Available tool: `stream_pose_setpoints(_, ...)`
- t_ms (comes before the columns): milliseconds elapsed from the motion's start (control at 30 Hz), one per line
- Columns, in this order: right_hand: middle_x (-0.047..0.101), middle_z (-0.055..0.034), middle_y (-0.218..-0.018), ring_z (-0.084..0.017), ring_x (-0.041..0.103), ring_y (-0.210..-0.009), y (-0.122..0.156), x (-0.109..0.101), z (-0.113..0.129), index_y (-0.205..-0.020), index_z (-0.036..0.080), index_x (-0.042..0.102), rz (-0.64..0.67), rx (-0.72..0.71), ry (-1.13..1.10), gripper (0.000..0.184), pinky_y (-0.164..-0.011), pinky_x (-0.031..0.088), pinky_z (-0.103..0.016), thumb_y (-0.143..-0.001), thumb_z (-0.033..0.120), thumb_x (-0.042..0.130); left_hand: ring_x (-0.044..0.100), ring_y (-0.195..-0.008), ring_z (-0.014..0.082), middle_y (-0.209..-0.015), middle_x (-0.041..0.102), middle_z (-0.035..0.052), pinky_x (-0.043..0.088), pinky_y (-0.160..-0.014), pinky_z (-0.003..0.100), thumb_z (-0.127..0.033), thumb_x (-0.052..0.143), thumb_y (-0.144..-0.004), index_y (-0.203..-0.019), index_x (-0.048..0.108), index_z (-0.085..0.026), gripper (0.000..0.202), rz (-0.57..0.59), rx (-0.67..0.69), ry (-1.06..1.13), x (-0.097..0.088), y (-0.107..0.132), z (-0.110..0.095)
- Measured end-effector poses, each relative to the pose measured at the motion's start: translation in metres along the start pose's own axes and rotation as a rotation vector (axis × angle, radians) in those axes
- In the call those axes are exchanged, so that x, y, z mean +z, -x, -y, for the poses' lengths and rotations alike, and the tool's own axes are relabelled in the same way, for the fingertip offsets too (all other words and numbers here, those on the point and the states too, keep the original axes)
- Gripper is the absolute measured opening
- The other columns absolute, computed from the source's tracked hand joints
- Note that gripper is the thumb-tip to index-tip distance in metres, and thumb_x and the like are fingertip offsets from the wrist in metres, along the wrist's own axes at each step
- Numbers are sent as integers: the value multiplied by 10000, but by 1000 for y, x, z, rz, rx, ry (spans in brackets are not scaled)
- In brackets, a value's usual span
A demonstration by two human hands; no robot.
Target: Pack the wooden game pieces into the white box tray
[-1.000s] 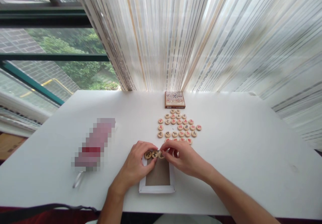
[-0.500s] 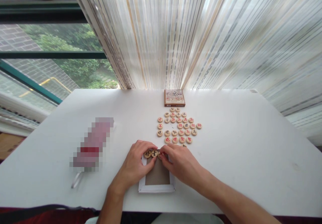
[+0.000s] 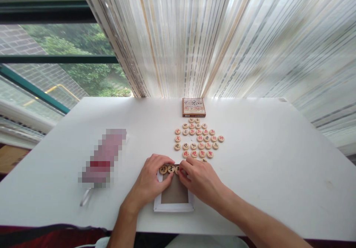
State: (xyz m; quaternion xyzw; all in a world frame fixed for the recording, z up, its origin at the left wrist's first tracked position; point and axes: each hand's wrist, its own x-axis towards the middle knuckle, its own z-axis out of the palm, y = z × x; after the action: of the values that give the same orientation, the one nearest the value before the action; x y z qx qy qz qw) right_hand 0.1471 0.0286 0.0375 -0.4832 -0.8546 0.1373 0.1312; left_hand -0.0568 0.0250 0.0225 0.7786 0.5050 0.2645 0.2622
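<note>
A shallow white cardboard tray (image 3: 157,206) with a brown floor lies at the table's near edge. Along its far end sits a row of round wooden Chinese chess pieces (image 3: 167,169). My left hand (image 3: 151,181) curls round the left end of that row, fingertips on the leftmost piece. My right hand (image 3: 198,178) is closed on a piece at the right end of the row, mostly hidden under its fingers. Behind the hands several more chess pieces (image 3: 198,138) lie flat on the white table (image 3: 264,159), marked in red or black.
A small brown printed box lid (image 3: 194,107) lies at the table's far side by the striped curtain (image 3: 222,36). A blurred pink object (image 3: 104,158) with a white strap lies to the left. A window (image 3: 55,55) is at the left.
My right hand has slid slightly left and down onto the row's right end, covering the third piece. The left hand has stayed put.
</note>
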Motion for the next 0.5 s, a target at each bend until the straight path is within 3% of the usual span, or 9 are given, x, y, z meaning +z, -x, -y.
stream_pose_setpoints(167,644,-1,-809,-135,601,-654,-1,-8,-5,-855,210,611,66,-12,-35,73,-551,285,-253,-882,246,669,550,-1033,218,-1061,644,-1,424,-916,366,-110,657,-811,-1072,602,-282,317,-5,-4,10,0,0,0)
stream_pose_setpoints(500,651,2,-806,-133,605,-651,-2,-5,-6,-841,207,603,58,-11,-20,88,-546,273,-263,-914,244,637,551,-1051,230,-1076,649,13,421,-923,379,-122,654,-816,-1072,609,-274,301,-2,3,9,-1,-1,-1)
